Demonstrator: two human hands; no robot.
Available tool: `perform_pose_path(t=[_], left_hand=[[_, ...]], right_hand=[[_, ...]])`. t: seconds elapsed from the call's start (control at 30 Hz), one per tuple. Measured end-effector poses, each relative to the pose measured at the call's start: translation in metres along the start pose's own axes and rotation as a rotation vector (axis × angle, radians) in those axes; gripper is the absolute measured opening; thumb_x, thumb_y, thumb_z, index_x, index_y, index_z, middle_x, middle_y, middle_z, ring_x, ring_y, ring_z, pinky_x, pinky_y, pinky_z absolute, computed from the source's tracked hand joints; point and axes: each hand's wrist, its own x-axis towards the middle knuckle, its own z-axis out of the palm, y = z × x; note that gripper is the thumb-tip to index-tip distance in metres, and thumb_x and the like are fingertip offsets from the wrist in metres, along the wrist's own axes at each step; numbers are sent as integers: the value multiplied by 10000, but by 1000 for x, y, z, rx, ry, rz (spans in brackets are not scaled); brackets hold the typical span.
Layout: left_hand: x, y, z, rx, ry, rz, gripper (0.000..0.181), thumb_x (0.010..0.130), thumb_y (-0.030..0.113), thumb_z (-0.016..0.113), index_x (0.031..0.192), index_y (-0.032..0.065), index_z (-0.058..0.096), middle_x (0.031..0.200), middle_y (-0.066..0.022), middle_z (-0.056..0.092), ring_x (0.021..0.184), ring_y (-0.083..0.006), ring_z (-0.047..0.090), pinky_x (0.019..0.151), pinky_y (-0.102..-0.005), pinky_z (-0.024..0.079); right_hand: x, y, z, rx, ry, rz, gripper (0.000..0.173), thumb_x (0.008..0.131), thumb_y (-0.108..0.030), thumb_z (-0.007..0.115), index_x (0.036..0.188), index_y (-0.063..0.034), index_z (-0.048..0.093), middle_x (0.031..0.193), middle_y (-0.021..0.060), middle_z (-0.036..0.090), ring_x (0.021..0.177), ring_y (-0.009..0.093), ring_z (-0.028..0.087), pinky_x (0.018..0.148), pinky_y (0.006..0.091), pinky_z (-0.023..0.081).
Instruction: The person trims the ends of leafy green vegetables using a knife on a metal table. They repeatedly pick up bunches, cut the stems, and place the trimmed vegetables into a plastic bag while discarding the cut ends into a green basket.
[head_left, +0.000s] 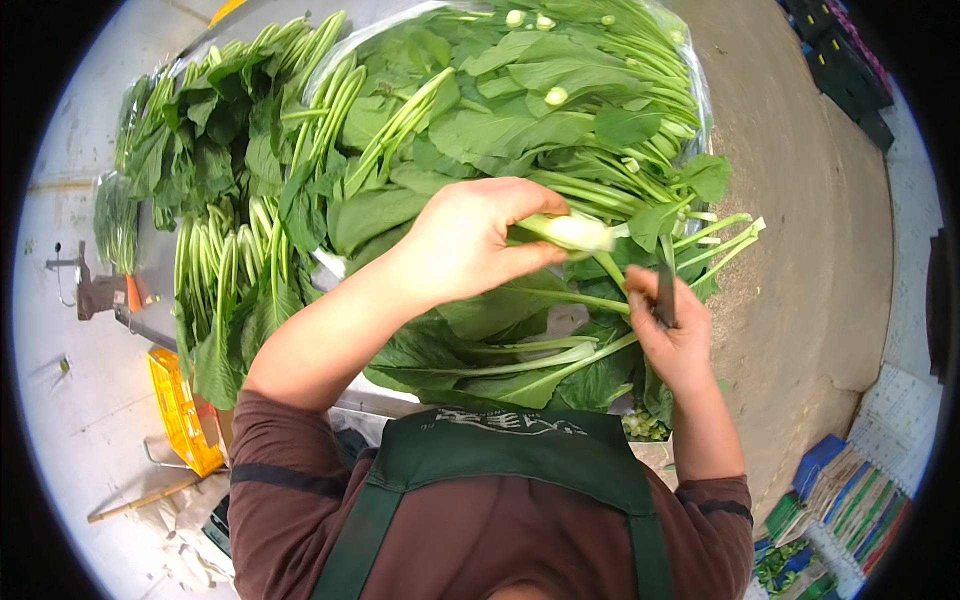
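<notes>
Between the thumb and fingers of my left hand (480, 236) is the pale, blurred stem base of a leafy green vegetable (577, 232). To its right, my right hand (671, 322) grips a small knife (665, 292), its dark blade upright, and touches a green leaf stalk (611, 270). A large heap of leafy greens (540, 142) in clear plastic lies beyond both hands. Loose leaves with long pale stalks (525, 360) lie close to my apron. Bunched greens (225, 247) are piled at the left of the table.
Left of the table are a metal device (97, 285) with an orange part and a yellow plastic crate (180, 412). Dark crates (840, 67) stand at the upper right, and stacked coloured crates (855, 502) at the lower right. Trimmed pieces (645, 426) lie low beside my apron.
</notes>
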Motion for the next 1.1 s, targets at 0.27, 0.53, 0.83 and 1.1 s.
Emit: perform_pose_path(t=[0.27,0.53,0.83,1.1], left_hand=[[14,54,-14,-664,-38,-369,412,770,43,790,1146,-19,634,1006,-46,685,905,-100,619,847,-260,501],[4,28,-4,-675,91,-329,431,793,103,796,1162,-10,605,1015,-58,674,907,-111,614,821,-254,495],[19,17,-49,-653,-335,-304,341,891,203,704,1149,-1,615,979,-50,690,861,-93,624,721,-229,497],[11,-27,-39,109,62,-121,774,834,426,723,1390,-26,431,1336,-193,544,1267,-270,503,1080,-375,374]], right_hand=[[51,-42,1,-359,298,-341,469,689,23,693,1149,-60,656,856,117,642,723,290,629,654,348,514],[43,-34,5,607,102,289,428,861,-161,732,1235,9,610,970,74,683,895,129,629,806,271,510],[72,-65,-6,446,-205,194,442,790,-67,755,1201,30,626,919,50,689,815,77,610,713,235,498],[81,-62,-12,649,-339,214,447,779,-48,753,1205,18,635,928,15,680,800,67,590,753,234,484]])
